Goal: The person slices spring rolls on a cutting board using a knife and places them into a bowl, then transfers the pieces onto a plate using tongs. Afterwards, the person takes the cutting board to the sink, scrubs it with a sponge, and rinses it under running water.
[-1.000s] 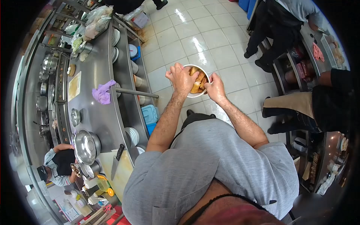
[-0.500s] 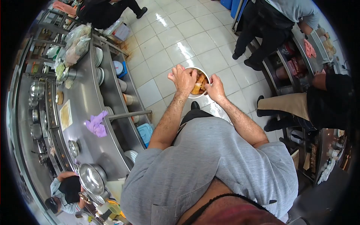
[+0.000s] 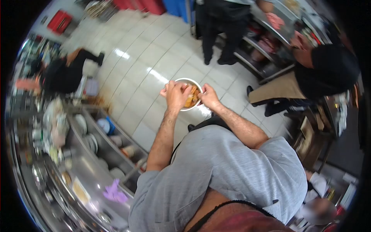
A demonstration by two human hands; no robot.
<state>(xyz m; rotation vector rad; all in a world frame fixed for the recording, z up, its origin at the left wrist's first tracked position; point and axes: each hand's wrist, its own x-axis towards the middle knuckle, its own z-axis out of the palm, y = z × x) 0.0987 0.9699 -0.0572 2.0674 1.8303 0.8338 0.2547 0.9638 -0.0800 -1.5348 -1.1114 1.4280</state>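
A round white bowl (image 3: 184, 79) is held up in front of my body, above the tiled floor. Golden-brown pieces of food (image 3: 190, 102) lie inside it; their exact kind is unclear. My left hand (image 3: 177, 96) is closed over the bowl's left rim, thumb side reaching inside and the other fingers curled outside. At the right rim, my right hand (image 3: 209, 96) grips the bowl with bent fingers, its thumb near the food. Both hands partly cover the bowl, so the fingertips are hard to see.
To the left, a steel counter (image 3: 91, 170) bears a purple cloth (image 3: 115, 192), with stacked plates (image 3: 91, 143) on shelves below. People stand at the right (image 3: 324, 73), upper right (image 3: 222, 29) and upper left (image 3: 62, 75). Glossy tiled floor (image 3: 154, 50) stretches ahead.
My view has turned, so the counter now sits lower left and more floor shows ahead. The bowl stays between both hands. A person at the upper left has come more fully into view.
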